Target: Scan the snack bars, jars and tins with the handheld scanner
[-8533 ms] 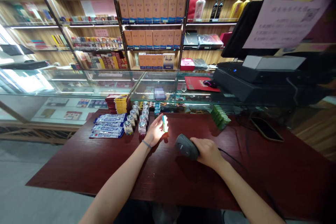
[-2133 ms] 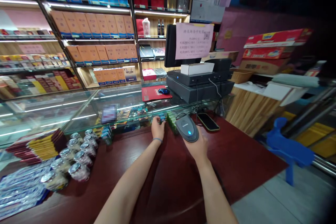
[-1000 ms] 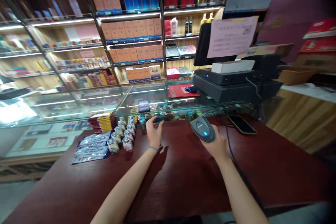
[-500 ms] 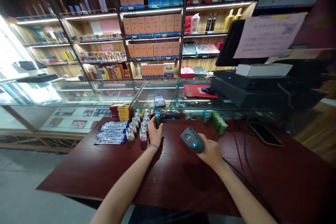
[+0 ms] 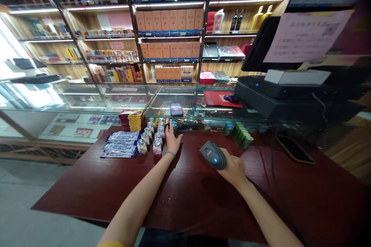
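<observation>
My right hand [image 5: 234,166] is wrapped round a dark grey barcode scanner [image 5: 213,155], held above the brown desk with its blue light on. My left hand [image 5: 173,142] reaches to the far side of the desk, fingers stretched forward and thumb apart. It is beside two rows of small silver-lidded jars [image 5: 157,147]. Just past its fingers is a small blue container [image 5: 174,124], partly hidden; I cannot tell whether the fingers touch it. Blue-and-white packets [image 5: 120,144] lie in a pile left of the jars, with red and yellow packets [image 5: 135,120] stacked behind.
Green cylindrical containers [image 5: 242,136] line up at the right, near a phone [image 5: 295,149] and loose cables. Behind the desk stands a glass counter [image 5: 191,104] with a red mouse pad [image 5: 211,98] and a black monitor [image 5: 256,46]. Lit shelves of boxes rise beyond.
The view has shifted slightly. My left thumb is spread a little farther from the fingers. The scanner stays in my right hand in nearly the same spot.
</observation>
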Available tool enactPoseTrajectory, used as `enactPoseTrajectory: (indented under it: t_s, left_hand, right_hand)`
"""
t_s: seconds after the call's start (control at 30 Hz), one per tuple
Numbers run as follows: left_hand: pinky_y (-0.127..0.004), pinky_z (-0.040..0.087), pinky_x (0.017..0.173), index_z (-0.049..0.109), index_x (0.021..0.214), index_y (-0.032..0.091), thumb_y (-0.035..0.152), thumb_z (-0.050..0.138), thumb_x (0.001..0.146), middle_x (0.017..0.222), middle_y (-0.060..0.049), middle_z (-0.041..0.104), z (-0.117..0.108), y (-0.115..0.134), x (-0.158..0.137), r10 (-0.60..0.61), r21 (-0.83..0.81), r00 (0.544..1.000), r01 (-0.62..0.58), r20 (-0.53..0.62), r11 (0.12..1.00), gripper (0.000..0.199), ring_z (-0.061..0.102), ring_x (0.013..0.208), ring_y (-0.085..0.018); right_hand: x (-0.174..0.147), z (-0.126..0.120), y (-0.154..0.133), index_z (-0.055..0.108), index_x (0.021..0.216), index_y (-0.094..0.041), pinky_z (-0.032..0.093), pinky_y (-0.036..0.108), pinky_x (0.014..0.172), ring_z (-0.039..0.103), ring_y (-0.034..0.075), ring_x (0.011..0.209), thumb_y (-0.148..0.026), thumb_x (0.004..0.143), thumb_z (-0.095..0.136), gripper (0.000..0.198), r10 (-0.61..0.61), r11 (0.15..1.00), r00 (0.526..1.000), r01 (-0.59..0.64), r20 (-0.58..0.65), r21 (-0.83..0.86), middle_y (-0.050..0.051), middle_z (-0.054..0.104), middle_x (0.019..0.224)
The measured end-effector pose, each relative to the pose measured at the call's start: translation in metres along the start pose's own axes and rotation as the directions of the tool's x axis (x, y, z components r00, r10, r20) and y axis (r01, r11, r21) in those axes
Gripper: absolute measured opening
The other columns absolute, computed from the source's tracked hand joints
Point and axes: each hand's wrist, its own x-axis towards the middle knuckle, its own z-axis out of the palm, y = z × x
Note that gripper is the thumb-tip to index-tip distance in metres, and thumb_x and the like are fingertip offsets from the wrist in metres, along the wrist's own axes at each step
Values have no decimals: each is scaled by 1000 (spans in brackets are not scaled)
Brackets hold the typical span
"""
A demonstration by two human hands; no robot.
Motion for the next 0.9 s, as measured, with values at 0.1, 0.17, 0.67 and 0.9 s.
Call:
enactPoseTrajectory:
  t_s: [0.1,0.17,0.67,0.9]
  left_hand:
    - [-49,28,116,47,138,23,12,69,72,140,-14,46,1,-2,1,30,-17,1000,-30,-5,999,70,37,138,-31]
    - [-47,31,115,50,134,22,10,64,76,133,-13,52,1,-4,0,53,-17,998,-54,-25,998,61,44,132,-28]
    - [-34,50,87,42,136,26,34,64,86,117,-9,62,0,12,-8,-168,-528,909,364,382,768,56,62,96,-17]
    - [-29,50,83,49,131,25,32,74,80,122,-10,65,-6,21,-9,-189,-627,750,641,634,442,58,65,99,-17]
  right_hand:
    - [-1,1,1,56,107,-17,45,25,52,66,18,54,-24,75,50,33,-2,1000,1000,2,9,-2,0,69,64]
    - [-2,1,2,55,106,-17,45,26,52,66,18,53,-23,75,50,33,1,1000,1000,-1,10,-6,0,69,63]
    - [-11,6,10,52,113,-17,46,27,55,68,20,58,-26,77,53,37,51,998,999,-51,6,-36,2,71,73]
    - [-8,1,11,50,120,-13,43,28,56,70,20,64,-26,78,52,44,-120,987,975,137,188,-79,5,73,80]
